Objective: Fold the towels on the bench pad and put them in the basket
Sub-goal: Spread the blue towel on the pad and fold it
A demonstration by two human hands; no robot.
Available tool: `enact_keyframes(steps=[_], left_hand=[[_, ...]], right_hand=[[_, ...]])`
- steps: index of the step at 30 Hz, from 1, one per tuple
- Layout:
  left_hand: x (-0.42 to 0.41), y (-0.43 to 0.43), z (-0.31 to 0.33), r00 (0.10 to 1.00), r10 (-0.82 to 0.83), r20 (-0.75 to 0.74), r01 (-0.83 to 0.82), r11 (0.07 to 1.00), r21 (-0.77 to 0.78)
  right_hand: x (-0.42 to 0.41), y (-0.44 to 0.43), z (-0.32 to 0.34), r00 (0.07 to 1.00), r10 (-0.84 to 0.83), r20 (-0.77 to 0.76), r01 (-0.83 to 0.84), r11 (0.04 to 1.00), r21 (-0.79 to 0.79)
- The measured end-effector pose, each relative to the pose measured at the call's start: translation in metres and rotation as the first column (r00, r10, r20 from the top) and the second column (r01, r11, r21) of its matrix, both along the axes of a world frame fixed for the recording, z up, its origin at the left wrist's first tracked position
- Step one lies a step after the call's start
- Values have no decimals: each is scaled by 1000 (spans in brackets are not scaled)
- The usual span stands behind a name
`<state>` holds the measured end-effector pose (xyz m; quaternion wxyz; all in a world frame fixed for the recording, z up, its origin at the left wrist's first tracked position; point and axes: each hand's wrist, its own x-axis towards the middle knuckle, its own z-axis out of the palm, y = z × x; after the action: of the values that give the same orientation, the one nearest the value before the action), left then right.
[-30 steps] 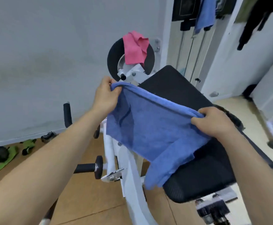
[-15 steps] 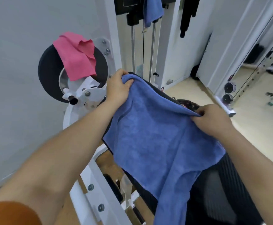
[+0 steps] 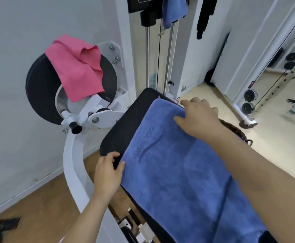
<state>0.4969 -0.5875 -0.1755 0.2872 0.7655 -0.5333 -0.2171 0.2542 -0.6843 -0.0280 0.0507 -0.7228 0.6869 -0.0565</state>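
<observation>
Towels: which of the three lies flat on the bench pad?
The large blue towel, touched by left hand and right hand. The pink towel drapes over a black disc; the other blue towel hangs from the machine behind.

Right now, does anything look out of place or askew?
Yes. A pink towel is draped crumpled over the machine's round black pad, not the bench pad, and a second blue towel hangs high on the cable machine. The blue towel on the bench pad lies spread, with one crease.
</observation>
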Motion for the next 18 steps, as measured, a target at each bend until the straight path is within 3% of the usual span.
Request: enact_keyframes(steps=[3,5,7,11,15,18], left_hand=[[2,0,-6,994,74,-74,-74,997,13],[4,0,-10,990,98,-102,-95,995,31],[5,1,-10,996,54,-75,-52,998,16],[17,-10,7,998,26,-58,-29,999,-39],[48,-48,13,974,137,-182,-145,989,-31],[62,-70,2,917,258,-303,-273,962,-6]], right_hand=[[22,-29,-17,998,2,-58,-6,997,-78],[27,-44,-22,1000,-25,7,26,993,-112],[26,-57,-23,993,-58,102,67,995,-80],[28,-81,-17,990,-64,129,68,997,-32],[38,-107,-12,971,-92,222,99,995,-22],[49,-118,-14,961,-55,272,89,990,-112]])
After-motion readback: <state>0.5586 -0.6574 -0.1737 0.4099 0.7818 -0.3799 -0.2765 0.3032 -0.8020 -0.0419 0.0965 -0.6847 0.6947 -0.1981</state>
